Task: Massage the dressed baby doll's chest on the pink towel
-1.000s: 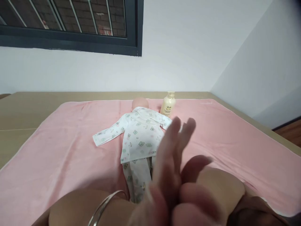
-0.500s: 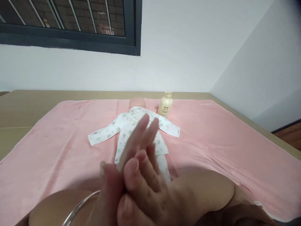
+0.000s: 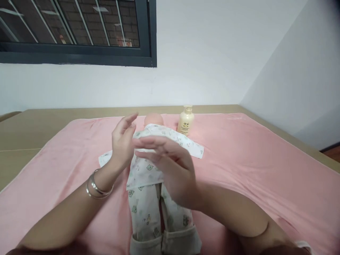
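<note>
The right hand (image 3: 179,173) stretches its slightly bent fingers across toward the left hand (image 3: 122,143), whose fingers point up and away; whether they touch is hard to tell. Silver bangles (image 3: 101,192) ring the wrist below the left fingers. Underneath both sets of fingers lies a white printed top (image 3: 145,174), with matching trousers (image 3: 145,216) nearer than the fingertips. Beyond them is a smooth round head (image 3: 153,119) and, farther right, a cream bottle (image 3: 185,122) upright on the pink blanket (image 3: 239,156).
</note>
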`<state>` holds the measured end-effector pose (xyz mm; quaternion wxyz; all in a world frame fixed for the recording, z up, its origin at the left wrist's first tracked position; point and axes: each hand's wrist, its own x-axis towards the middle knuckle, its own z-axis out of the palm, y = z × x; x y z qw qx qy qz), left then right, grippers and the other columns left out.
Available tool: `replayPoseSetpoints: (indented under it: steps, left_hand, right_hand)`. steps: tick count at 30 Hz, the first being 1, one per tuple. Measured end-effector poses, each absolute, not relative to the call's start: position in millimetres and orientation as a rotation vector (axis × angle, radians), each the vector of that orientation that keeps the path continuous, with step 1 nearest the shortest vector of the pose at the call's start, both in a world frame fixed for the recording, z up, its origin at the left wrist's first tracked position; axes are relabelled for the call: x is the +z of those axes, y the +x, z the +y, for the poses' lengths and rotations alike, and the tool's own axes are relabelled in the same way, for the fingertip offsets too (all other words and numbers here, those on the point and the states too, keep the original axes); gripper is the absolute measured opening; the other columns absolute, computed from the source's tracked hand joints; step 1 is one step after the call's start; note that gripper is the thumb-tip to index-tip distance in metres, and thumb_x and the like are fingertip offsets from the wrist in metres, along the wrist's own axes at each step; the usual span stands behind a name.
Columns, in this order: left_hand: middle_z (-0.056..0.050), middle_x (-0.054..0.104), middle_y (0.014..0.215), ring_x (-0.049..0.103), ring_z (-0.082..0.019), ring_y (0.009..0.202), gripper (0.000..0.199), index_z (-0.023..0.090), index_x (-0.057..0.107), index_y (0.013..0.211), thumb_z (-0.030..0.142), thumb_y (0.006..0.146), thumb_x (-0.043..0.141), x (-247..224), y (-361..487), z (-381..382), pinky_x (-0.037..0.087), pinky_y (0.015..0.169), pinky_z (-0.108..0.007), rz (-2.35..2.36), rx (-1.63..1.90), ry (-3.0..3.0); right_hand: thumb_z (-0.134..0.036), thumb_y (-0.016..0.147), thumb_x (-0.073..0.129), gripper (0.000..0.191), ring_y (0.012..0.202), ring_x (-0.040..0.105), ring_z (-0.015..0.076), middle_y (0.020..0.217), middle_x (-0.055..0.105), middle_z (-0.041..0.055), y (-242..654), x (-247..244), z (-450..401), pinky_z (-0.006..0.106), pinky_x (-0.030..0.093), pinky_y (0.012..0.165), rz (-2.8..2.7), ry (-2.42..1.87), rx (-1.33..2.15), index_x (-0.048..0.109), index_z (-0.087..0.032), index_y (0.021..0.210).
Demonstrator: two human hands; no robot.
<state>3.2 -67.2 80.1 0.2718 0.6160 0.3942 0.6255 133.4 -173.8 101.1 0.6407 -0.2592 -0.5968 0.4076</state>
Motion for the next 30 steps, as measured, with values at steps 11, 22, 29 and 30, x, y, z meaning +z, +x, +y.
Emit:
replayPoseSetpoints:
  steps: [11, 22, 29, 30]
  left_hand:
    - [-0.009, 0.071, 0.124, 0.065, -0.023, 0.117, 0.036, 0.017, 0.068, 0.114, 0.023, 0.085, 0.047, 0, 10, -9, 0.048, 0.11, -0.043, 1.314, 1.364, 1.681]
    - [-0.01, 0.07, 0.129, 0.061, -0.024, 0.124, 0.039, 0.016, 0.069, 0.119, 0.025, 0.093, 0.041, -4, 14, -12, 0.044, 0.115, -0.042, 1.415, 1.336, 1.89]
    - [-0.009, 0.068, 0.133, 0.06, -0.024, 0.127, 0.041, 0.017, 0.07, 0.12, 0.021, 0.092, 0.039, -7, 15, -12, 0.043, 0.117, -0.044, 1.427, 1.323, 1.912]
    - [-0.009, 0.068, 0.133, 0.059, -0.025, 0.129, 0.042, 0.017, 0.069, 0.121, 0.021, 0.092, 0.04, -7, 15, -11, 0.042, 0.118, -0.044, 1.432, 1.318, 1.926]
  right_hand:
    - [-0.003, 0.086, 0.042, 0.06, 0.15, 0.037, 0.0246, 0.157, 0.043, 0.017, 126, 38, -79, 0.04, 0.025, 0.128, -2.116, -1.439, 0.3, 0.048, 0.0, 0.146]
    - [-0.036, 0.104, 0.034, 0.064, 0.153, 0.026, 0.036, 0.161, 0.031, 0.028, 144, 36, -63, 0.05, 0.025, 0.124, -2.107, -1.796, 0.134, 0.033, 0.006, 0.153]
    - [-0.018, 0.101, 0.028, 0.054, 0.153, 0.028, 0.0304, 0.162, 0.035, 0.0164, 144, 34, -60, 0.05, 0.022, 0.126, -2.241, -1.65, 0.1, 0.042, -0.005, 0.152]
    - [-0.022, 0.102, 0.027, 0.054, 0.152, 0.031, 0.0299, 0.161, 0.037, 0.0182, 149, 34, -53, 0.049, 0.025, 0.125, -2.173, -1.691, 0.147, 0.042, -0.004, 0.15]
